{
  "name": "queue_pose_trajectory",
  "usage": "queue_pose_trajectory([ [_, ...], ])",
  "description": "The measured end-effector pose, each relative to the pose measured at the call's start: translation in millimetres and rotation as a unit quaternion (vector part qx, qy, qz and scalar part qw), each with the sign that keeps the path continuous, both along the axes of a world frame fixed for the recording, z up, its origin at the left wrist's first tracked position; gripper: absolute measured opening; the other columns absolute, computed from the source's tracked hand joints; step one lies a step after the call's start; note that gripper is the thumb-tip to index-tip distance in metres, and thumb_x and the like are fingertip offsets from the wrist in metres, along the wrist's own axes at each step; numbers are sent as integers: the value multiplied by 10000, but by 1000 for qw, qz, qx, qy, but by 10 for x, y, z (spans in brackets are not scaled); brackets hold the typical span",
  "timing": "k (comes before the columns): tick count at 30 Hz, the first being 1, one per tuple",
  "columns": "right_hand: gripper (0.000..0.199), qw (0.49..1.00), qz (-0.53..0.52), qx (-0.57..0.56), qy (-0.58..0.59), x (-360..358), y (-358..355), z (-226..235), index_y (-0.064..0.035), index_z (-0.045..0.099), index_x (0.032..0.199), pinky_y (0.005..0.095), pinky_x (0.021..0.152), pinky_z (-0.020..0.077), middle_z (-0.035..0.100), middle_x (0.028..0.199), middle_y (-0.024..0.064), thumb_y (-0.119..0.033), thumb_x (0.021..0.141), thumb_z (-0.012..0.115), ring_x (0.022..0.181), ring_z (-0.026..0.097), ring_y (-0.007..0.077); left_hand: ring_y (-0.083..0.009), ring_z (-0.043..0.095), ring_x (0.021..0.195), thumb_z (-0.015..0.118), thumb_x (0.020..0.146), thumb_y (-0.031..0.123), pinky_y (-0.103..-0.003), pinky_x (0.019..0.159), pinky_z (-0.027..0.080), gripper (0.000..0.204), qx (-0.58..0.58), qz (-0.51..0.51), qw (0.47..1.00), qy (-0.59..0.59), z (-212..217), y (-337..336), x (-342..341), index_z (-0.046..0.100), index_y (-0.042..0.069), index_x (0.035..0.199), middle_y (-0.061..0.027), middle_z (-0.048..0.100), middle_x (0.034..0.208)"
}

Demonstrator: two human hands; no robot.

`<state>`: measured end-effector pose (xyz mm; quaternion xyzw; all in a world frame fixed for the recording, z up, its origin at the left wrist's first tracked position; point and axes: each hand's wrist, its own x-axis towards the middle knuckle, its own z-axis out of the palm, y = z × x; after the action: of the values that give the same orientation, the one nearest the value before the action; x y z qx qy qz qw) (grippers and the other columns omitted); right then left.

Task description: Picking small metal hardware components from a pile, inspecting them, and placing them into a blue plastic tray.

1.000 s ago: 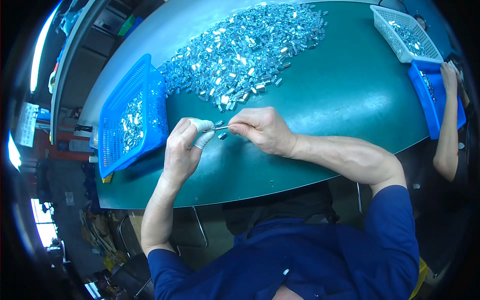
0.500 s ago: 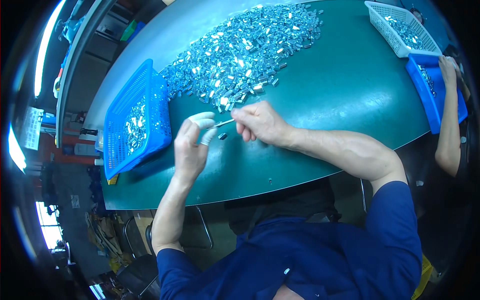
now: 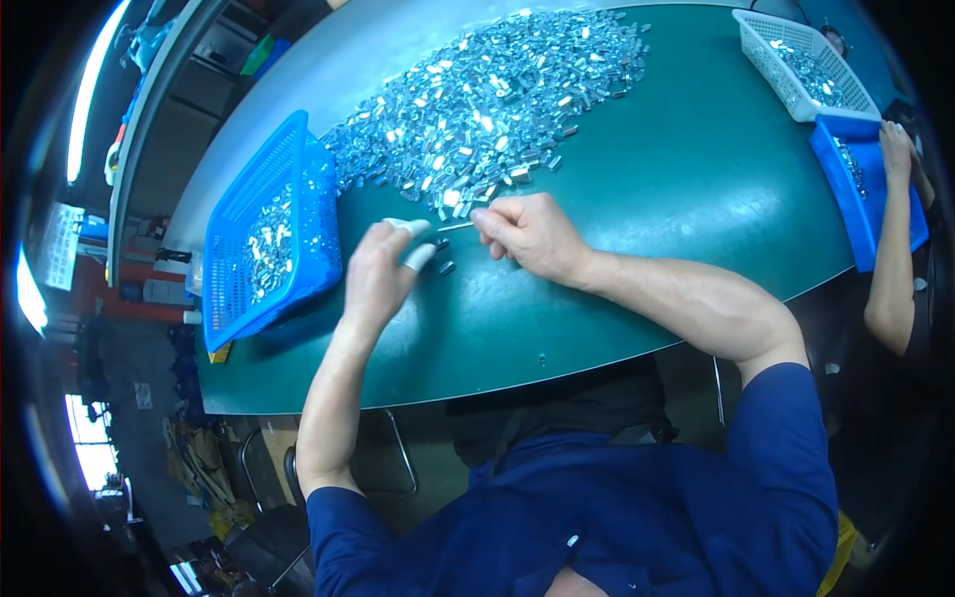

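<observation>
In my right hand (image 3: 532,236), closed in a pinch, is a thin metal rod (image 3: 457,227) that points left over the table. White covers wrap the thumb and fingertips of my left hand (image 3: 378,271); thumb and fingers stand apart with nothing seen between them. Just right of its fingertips is a small dark metal piece (image 3: 442,244); whether it touches the table I cannot tell. A second small shiny metal piece (image 3: 447,267) lies on the green tabletop (image 3: 637,239) a little nearer to me. Beyond both hands spreads a large heap of small shiny metal pieces (image 3: 487,104).
A blue perforated basket (image 3: 323,244) with metal pieces in it stands left of my left hand. At the far right are a white basket (image 3: 771,80) of pieces and a blue tray (image 3: 867,234), where another person's hand (image 3: 895,139) reaches in. The table's curved front edge (image 3: 542,381) runs before me.
My left thumb and fingers have come away from the rod's tip, and the hand has shifted slightly left. My right hand has drawn the rod a little right. Another small piece now shows between the hands.
</observation>
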<state>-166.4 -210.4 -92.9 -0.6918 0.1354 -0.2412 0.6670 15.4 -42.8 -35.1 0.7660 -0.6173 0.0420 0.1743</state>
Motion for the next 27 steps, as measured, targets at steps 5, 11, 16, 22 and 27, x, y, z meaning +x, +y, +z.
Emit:
queue_pose_trajectory([
  [5,379,1000,-1,-29,7,14,-37,-39,-26,708,805,279,513,458,693,660,38,-304,1049,626,559,607,88,-288,659,941,792,860,93,-400,819,532,289,39,-9,999,7,-178,-149,28,760,73,1147,-97,669,943],
  [11,338,992,-2,-123,2,22,-16,-83,-24,693,776,365,588,497,698,663,91,-260,1011,634,592,657,198,-160,681,956,713,979,74,-319,856,538,219,-73,103,896,426,-298,-50,13,741,27,1191,-50,737,1110],
  [16,302,989,0,-150,1,6,-10,-45,-20,709,814,335,578,492,706,680,73,-234,1014,639,605,652,145,-148,693,938,694,1004,88,-267,842,549,244,-125,89,780,606,-424,27,-91,692,17,1237,-86,734,1090],
  [22,309,992,-42,-111,-42,-1,32,11,-4,724,863,309,594,487,704,707,73,-245,1032,629,646,647,115,-180,727,926,707,990,60,-286,822,589,220,-165,92,736,650,-424,57,-223,648,17,1198,-129,737,1068],
  [27,363,998,17,-58,-26,-3,-9,-23,-6,718,856,281,574,474,691,688,53,-301,1048,629,643,640,100,-172,729,939,717,975,17,-295,837,596,197,-151,69,794,584,-370,20,-218,638,10,1156,-115,739,1045],
])
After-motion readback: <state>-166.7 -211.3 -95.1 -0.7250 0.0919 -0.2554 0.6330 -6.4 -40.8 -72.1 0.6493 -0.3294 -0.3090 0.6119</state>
